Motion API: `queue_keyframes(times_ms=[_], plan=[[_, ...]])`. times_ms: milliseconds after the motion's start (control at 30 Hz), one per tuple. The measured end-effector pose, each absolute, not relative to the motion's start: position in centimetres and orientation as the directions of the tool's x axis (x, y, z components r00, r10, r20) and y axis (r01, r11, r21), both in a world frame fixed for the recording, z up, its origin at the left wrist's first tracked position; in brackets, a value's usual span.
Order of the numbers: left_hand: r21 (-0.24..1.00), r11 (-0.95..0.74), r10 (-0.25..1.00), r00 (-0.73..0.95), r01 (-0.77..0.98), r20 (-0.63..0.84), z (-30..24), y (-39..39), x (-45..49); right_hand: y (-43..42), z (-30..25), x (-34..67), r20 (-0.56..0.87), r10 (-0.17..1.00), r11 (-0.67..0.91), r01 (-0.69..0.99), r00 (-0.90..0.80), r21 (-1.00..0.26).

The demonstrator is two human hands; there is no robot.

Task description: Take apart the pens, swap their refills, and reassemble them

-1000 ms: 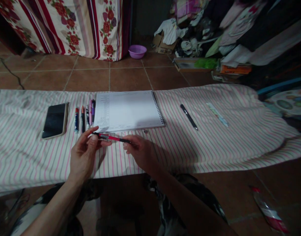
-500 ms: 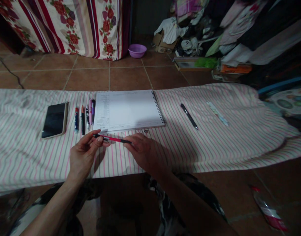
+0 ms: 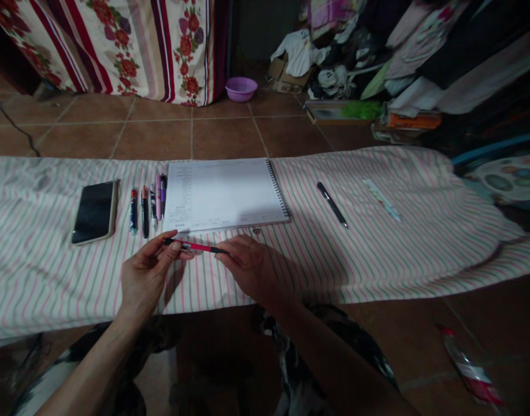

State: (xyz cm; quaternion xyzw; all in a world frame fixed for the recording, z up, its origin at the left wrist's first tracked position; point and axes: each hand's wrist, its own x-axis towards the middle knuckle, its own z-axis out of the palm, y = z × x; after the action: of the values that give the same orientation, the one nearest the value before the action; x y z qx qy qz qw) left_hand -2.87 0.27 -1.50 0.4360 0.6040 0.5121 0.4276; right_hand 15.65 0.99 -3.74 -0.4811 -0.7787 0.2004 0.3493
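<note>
A red and black pen (image 3: 199,247) is held level between my two hands, just off the near edge of a spiral notebook (image 3: 230,193). My left hand (image 3: 147,268) pinches its left end between thumb and fingers. At the other end, my right hand (image 3: 247,263) grips the dark tip, its fingers curled. The notebook lies open at a mostly blank page with a printed column on its left. Left of it, several pens (image 3: 144,211) lie side by side. A black pen (image 3: 332,205) rests to the right of the notebook.
A phone (image 3: 95,212) lies on the striped cloth (image 3: 212,289) at the left. Toward the right is a pale patterned stick-like item (image 3: 381,199). Beyond, on the tiled floor, sits a purple basin (image 3: 241,89). A bottle (image 3: 470,367) lies on the floor at lower right.
Both hands keep hold of the pen in nearly the same pose. The whole view has shifted very slightly; nothing else has visibly moved.
</note>
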Motion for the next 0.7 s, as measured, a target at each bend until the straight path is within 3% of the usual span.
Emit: queue_keyframes(times_ms=[267, 433, 700], plan=[[0.985, 0.103, 0.966, -0.251, 0.142, -0.065, -1.18, 0.17, -3.01, 1.02, -3.80, 15.66, 0.378, 0.872, 0.490, 0.589, -0.312, -0.643], [0.996, 0.078, 0.981, -0.179, 0.040, -0.070, -1.29, 0.27, -3.13, 1.15, -4.01, 15.46, 0.405, 0.872, 0.487, 0.586, -0.277, -0.648], [0.995, 0.095, 0.979, -0.185, 0.022, -0.089, -1.13, 0.16, -3.02, 1.09, -4.14, 15.45, 0.394, 0.884, 0.463, 0.592, -0.252, -0.659]])
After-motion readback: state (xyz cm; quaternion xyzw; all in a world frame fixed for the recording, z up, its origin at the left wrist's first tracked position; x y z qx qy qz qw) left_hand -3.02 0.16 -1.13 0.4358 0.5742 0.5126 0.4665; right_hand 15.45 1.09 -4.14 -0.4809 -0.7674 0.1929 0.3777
